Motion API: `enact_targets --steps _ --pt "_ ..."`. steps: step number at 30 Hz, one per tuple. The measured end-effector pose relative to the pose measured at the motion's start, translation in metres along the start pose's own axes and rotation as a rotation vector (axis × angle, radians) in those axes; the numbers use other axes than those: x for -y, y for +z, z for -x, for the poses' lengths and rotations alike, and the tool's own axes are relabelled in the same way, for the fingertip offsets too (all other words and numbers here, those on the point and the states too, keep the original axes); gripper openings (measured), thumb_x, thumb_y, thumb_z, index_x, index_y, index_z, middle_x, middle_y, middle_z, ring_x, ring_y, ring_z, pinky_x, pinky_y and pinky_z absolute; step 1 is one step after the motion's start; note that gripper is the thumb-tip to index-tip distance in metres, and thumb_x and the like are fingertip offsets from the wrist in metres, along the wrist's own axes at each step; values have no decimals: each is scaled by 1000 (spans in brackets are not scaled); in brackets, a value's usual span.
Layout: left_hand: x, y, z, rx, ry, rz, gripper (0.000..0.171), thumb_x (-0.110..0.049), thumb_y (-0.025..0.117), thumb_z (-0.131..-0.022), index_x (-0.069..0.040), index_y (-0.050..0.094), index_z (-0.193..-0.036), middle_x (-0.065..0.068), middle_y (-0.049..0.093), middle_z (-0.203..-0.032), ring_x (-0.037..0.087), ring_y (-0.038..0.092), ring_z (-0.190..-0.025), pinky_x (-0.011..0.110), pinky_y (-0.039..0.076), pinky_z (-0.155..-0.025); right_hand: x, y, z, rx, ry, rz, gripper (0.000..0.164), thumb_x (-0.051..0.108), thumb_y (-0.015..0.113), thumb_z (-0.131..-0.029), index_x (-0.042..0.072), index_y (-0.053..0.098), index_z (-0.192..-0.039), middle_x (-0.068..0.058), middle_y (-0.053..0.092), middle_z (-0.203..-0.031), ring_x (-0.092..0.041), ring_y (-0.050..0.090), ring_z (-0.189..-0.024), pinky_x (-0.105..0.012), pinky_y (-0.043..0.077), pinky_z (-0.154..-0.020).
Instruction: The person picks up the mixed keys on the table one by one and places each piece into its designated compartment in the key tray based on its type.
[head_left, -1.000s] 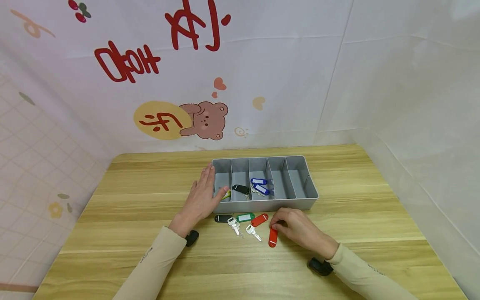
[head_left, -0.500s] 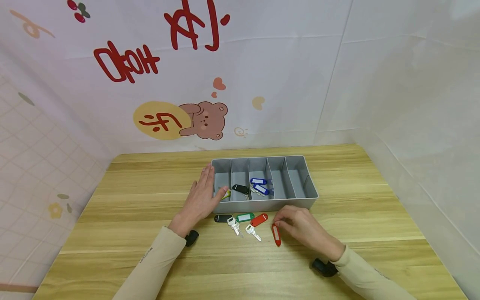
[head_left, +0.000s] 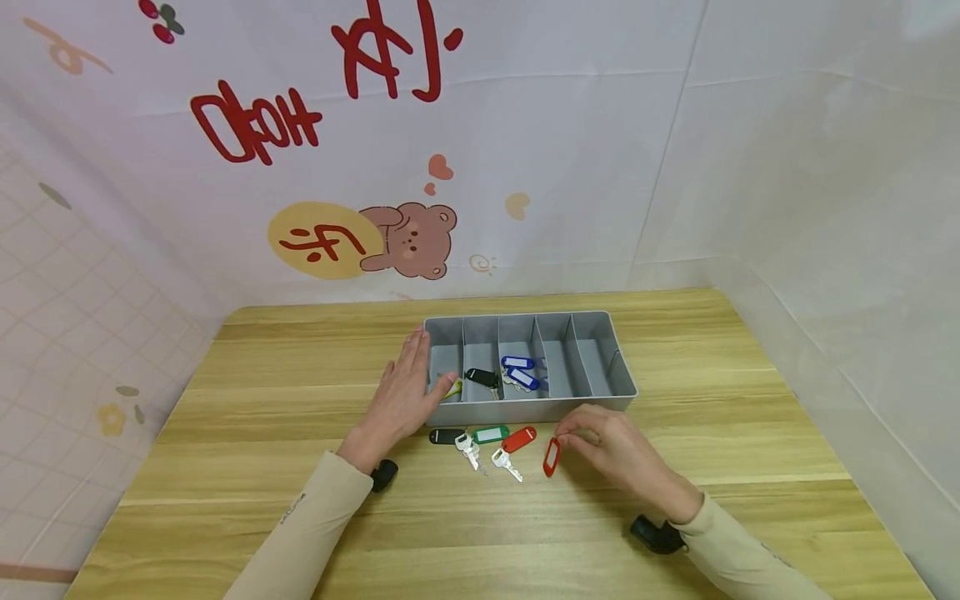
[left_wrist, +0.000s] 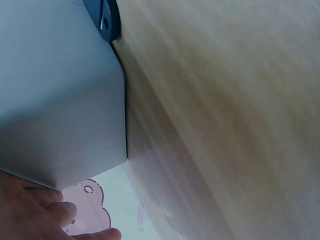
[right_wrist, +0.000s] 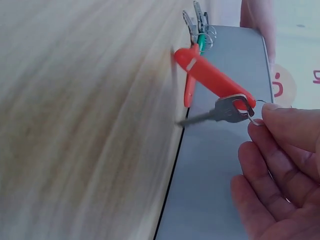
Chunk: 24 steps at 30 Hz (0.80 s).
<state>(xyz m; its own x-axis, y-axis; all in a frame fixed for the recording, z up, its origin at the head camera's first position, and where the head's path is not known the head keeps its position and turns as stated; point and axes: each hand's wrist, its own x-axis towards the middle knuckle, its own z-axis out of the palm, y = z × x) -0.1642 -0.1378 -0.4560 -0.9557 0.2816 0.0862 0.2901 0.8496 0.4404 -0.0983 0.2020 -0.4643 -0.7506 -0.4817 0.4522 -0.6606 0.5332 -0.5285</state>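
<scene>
My right hand (head_left: 618,450) pinches the metal ring of a red key tag (head_left: 552,457) between thumb and forefinger, in front of the grey divided tray (head_left: 532,410). In the right wrist view a silver key (right_wrist: 230,109) hangs from the same ring beside the tag. My left hand (head_left: 397,404) rests against the tray's left end, fingers straight along the outer wall and thumb over the leftmost compartment. On the table before the tray lie a black key tag (head_left: 447,437), a green key tag (head_left: 491,434) and another red key tag (head_left: 519,439), with silver keys (head_left: 507,464).
Inside the tray, a yellow tag (head_left: 453,389), partly behind my left thumb, lies leftmost. A black tag (head_left: 482,377) with a key lies in the second compartment and blue tags (head_left: 522,378) in the third. A white printed sheet (head_left: 570,167) stands behind the table.
My right hand has drawn slightly right, and the red key tag has risen and turned, hanging from the pinched ring. My left hand and the tray have stayed put.
</scene>
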Motion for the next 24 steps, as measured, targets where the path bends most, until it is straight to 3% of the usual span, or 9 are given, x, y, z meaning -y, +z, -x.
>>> enact_targets --steps 8,13,18,24 --pt "-1 -1 0 -7 2 -1 89 -58 43 -106 4 14 -163 18 9 -173 32 9 -159 70 22 -117 3 -7 -2 -31 -5 25 22 -2 85 -80 15 77 -92 11 74 -93 -8 69 -88 -18 52 -83" --pt "-2 -2 0 -5 0 2 89 -58 42 -106 4 14 -163 17 8 -173 32 9 -159 70 21 -118 7 -13 -4 -45 15 24 22 -1 85 -81 16 77 -93 11 74 -95 -10 71 -90 -20 54 -84" --pt "-2 -2 1 -1 -3 3 90 -59 42 -106 3 13 -163 17 7 -173 32 9 -159 70 21 -118 9 -16 -6 -78 10 9 26 -4 85 -79 16 77 -93 9 75 -96 -11 71 -90 -13 50 -84" --pt "-2 -2 1 10 -4 7 89 -58 42 -106 3 12 -164 15 4 -173 32 7 -159 69 20 -118 14 -22 -11 -111 23 -44 26 -7 84 -81 15 78 -94 7 75 -95 -11 71 -87 -18 54 -77"
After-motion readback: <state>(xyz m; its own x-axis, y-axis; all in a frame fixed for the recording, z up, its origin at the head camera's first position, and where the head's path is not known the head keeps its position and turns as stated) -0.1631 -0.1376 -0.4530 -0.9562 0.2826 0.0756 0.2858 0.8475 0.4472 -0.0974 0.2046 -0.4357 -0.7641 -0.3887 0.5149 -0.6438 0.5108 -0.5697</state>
